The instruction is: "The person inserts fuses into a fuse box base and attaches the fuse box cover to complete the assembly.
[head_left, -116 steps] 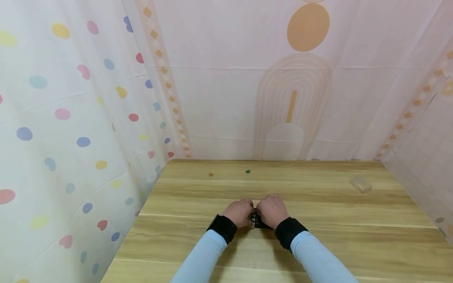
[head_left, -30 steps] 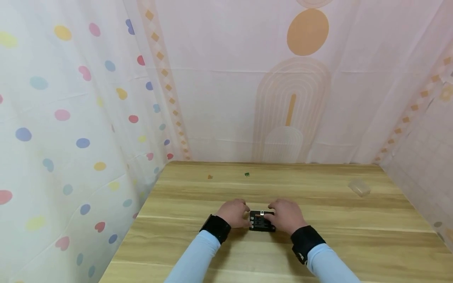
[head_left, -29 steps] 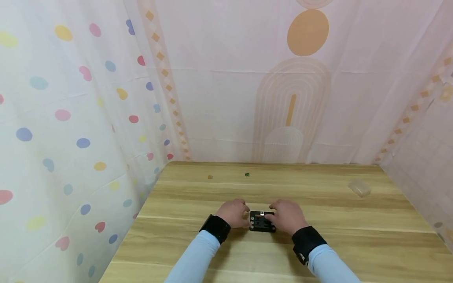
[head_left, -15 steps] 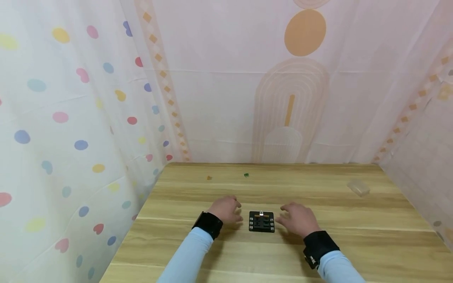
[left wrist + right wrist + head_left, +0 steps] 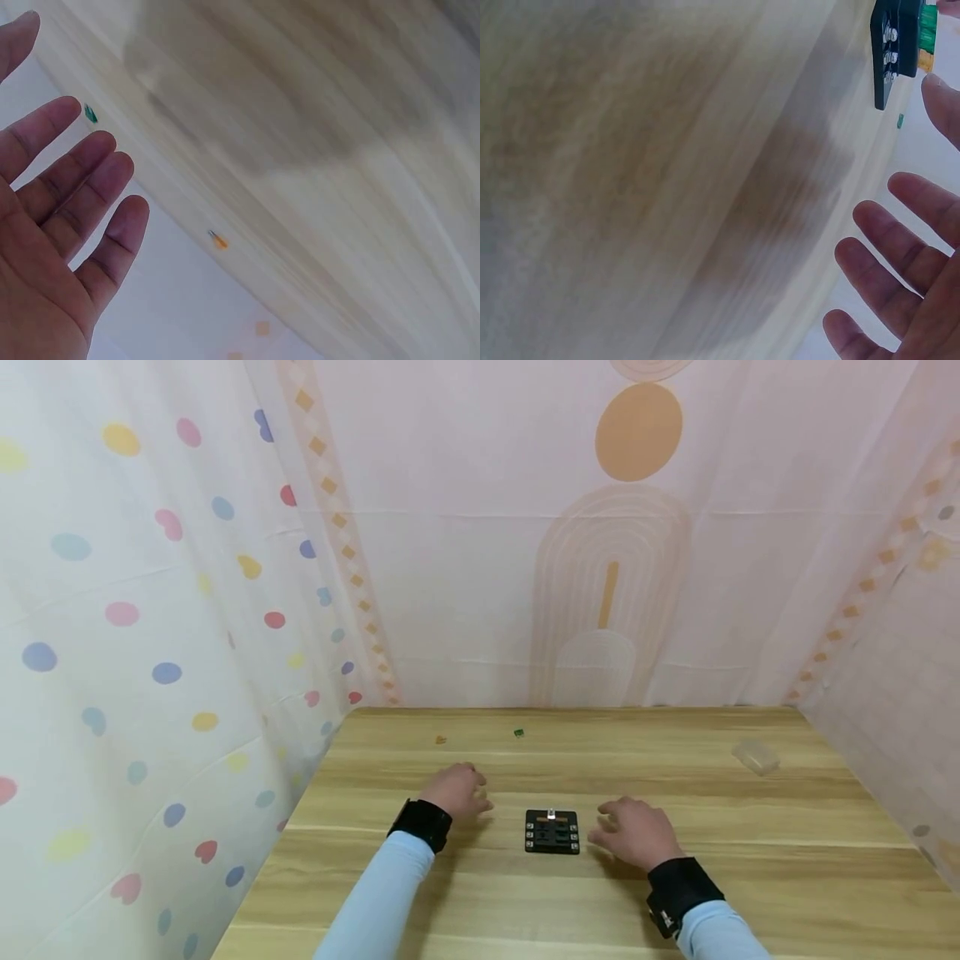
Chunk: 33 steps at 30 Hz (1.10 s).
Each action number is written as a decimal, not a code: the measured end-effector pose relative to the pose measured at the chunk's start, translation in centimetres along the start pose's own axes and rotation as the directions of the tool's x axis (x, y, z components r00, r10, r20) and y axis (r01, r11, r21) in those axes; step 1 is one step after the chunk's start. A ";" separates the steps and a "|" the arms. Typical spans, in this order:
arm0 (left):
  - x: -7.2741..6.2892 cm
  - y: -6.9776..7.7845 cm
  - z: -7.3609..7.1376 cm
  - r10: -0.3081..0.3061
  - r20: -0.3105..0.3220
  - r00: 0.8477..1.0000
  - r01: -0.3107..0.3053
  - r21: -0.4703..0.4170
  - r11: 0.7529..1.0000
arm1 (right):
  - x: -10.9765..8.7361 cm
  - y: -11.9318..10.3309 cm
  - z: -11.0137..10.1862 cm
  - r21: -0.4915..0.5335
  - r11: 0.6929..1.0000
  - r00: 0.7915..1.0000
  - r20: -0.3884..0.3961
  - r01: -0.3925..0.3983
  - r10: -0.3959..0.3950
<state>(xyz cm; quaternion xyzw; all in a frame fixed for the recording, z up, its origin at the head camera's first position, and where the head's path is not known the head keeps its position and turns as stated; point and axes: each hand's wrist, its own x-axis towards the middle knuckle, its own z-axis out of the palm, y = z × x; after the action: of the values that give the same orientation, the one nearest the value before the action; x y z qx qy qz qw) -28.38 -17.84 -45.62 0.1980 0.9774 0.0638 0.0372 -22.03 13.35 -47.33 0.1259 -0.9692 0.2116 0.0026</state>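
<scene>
Left hand (image 5: 453, 792) and right hand (image 5: 637, 835) have drawn away from the black block (image 5: 552, 832) since the frame of a second ago, where the right thumb lay over its edge. Behind the block hangs a pale curtain (image 5: 465, 568), and under it spreads the wood-grained worktop (image 5: 525, 910). The left hand is to the left of the block and a little beyond it, the right hand just to its right; the fingers of each stand apart, loosely straight, and hold nothing. The block itself lies flat between the hands, touched by neither, with screws (image 5: 889, 57) along its two sides and an orange strip (image 5: 561, 819) near its far edge. Well to the right of the block, and beyond it, lies a clear box (image 5: 756, 757). Smallest are the orange piece (image 5: 441, 740), beyond the block and well to its left, and the green piece (image 5: 519, 733), beyond it and slightly left. By my judgement, this is a release after handling the block. More work there would call for a hand to close the gap; taking up either small piece would call for a reach past the block.
</scene>
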 end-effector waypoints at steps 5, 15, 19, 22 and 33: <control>0.0 -0.8 -0.7 -0.022 -0.008 1.000 0.022 -0.020 1.000 | -0.2 -0.2 0.1 -0.005 1.000 1.000 -0.007 -0.005 0.005; 0.3 -2.2 -1.5 -0.077 -0.039 0.996 0.075 -0.045 0.996 | -0.2 -0.4 0.3 -0.021 1.000 1.000 -0.006 -0.008 0.008; 0.6 -2.6 -1.8 -0.118 -0.018 0.993 0.117 -0.055 0.992 | -0.1 -0.3 0.4 -0.031 1.000 1.000 -0.009 -0.004 0.004; 0.8 -3.0 -1.9 -0.135 -0.019 0.991 0.134 -0.051 0.990 | -0.2 -0.4 0.4 -0.031 1.000 1.000 -0.014 0.001 -0.001; 1.6 -3.9 -2.5 -0.159 -0.049 0.986 0.157 -0.038 0.987 | -0.6 -0.7 0.4 -0.054 0.998 0.999 -0.033 0.011 -0.012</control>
<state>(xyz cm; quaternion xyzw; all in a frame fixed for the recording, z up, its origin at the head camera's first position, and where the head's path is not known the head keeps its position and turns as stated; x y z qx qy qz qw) -31.61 -21.01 -43.73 0.1174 0.9895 0.0822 0.0199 -21.24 12.74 -47.47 0.1279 -0.9736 0.1874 0.0232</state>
